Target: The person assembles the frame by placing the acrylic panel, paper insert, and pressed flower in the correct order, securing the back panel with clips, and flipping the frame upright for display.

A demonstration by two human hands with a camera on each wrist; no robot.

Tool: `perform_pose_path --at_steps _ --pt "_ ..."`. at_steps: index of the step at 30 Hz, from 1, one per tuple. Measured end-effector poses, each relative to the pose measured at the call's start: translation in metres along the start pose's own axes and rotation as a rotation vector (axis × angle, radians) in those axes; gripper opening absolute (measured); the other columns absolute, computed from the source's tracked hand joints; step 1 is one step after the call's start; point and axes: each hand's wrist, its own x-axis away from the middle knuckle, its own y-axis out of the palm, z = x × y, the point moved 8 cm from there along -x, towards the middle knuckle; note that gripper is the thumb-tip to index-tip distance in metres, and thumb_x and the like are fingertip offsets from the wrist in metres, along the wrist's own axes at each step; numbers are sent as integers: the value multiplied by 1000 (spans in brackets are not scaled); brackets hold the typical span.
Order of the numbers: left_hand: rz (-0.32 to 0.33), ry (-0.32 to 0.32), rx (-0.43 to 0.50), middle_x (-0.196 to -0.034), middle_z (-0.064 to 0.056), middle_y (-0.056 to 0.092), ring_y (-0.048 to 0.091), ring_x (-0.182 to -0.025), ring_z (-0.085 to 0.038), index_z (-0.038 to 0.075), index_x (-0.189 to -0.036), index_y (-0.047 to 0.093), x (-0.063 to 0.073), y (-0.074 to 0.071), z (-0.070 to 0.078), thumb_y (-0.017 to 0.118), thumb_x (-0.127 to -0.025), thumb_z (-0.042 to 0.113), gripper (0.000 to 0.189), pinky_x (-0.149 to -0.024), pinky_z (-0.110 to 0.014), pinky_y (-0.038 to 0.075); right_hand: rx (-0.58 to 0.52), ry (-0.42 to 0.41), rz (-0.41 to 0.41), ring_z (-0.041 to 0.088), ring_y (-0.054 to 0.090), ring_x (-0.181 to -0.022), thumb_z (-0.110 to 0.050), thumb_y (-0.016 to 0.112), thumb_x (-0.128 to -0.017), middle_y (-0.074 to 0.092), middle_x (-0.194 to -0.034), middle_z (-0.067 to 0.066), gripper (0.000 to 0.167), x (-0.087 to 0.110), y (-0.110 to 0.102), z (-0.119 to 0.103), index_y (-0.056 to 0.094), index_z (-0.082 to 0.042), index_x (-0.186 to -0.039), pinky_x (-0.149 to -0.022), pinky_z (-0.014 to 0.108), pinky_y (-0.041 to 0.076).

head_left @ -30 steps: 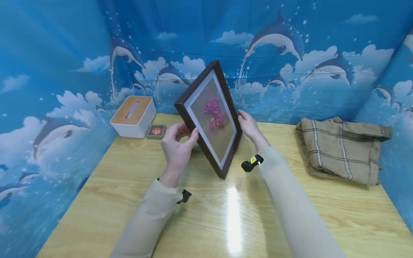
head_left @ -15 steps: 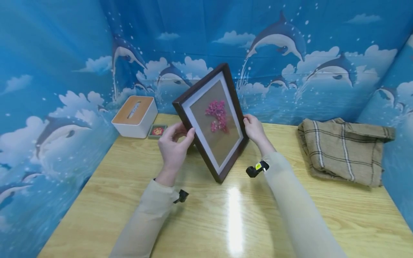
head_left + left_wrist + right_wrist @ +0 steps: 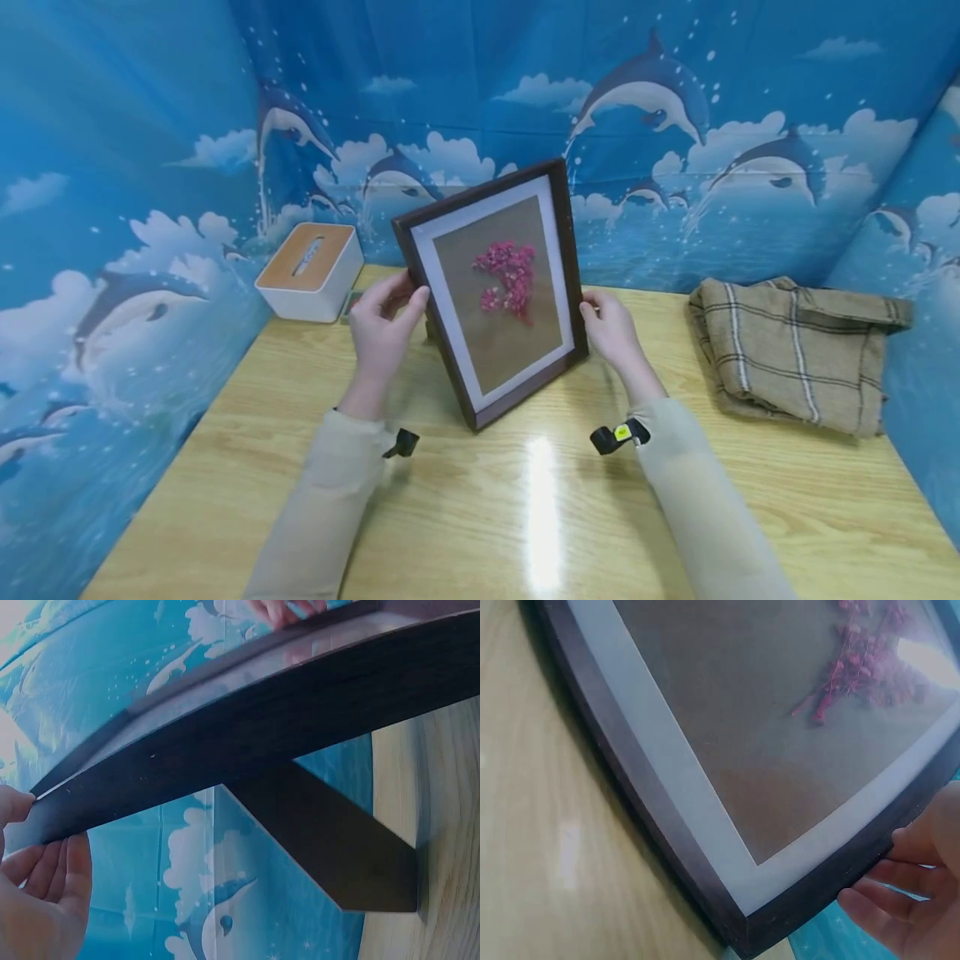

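A picture frame (image 3: pixel 480 343) with a dark brown border, white mat and pink dried flowers (image 3: pixel 512 279) stands tilted over the table in the head view. My left hand (image 3: pixel 381 329) pinches its left side near the upper corner, thumb in front and fingers behind. On the opposite side, my right hand (image 3: pixel 613 329) grips the lower part of the edge with thumb and fingertips, close to the bottom corner (image 3: pixel 750 930). Behind the frame, a dark support leg (image 3: pixel 330 840) sticks out, its foot down at the wooden tabletop in the left wrist view.
A white tissue box (image 3: pixel 307 271) with a wood-look lid stands at the back left. Beside it, a small green square (image 3: pixel 348 308) is mostly hidden by my left hand. A folded brown plaid cloth (image 3: pixel 802 354) lies at the right, and a dolphin-print curtain (image 3: pixel 465 75) surrounds the table (image 3: pixel 262 467).
The frame has turned to face me more squarely. My right hand has come rightward and nearer with its edge, while my left hand has shifted slightly left, now covering most of the green square.
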Motion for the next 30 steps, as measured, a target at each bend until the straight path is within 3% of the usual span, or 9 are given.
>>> perform_pose_path --at_steps 5,12,20,30 --pt "-29 36 9 -107 -27 63 62 -98 -33 -14 -113 60 -6 0 -3 64 -87 -6 28 -86 -33 53 28 -15 64 38 58 -99 -10 47 -98 61 -113 26 30 17 -7 3 60 9 -117 -88 49 46" --pt "-40 62 -16 -114 -17 64 62 -102 -21 -4 -119 62 -19 -3 -41 66 -90 8 31 -87 -28 51 58 -66 114 35 64 -86 -6 55 -95 64 -104 25 22 38 -11 -3 63 8 -108 -74 46 53" --pt "-53 5 -102 -117 -12 64 61 -104 -21 2 -122 63 -32 -1 -56 65 -92 16 33 -87 -26 51 120 -141 187 31 65 -79 -6 62 -91 65 -98 21 16 60 -11 -12 65 6 -102 -68 43 55" --pt "-72 15 -51 -116 -15 64 61 -101 -22 1 -121 62 -49 12 -66 62 -92 11 31 -82 -20 50 139 -213 259 28 65 -73 -3 67 -87 66 -89 19 12 77 -11 -22 66 6 -94 -65 41 54"
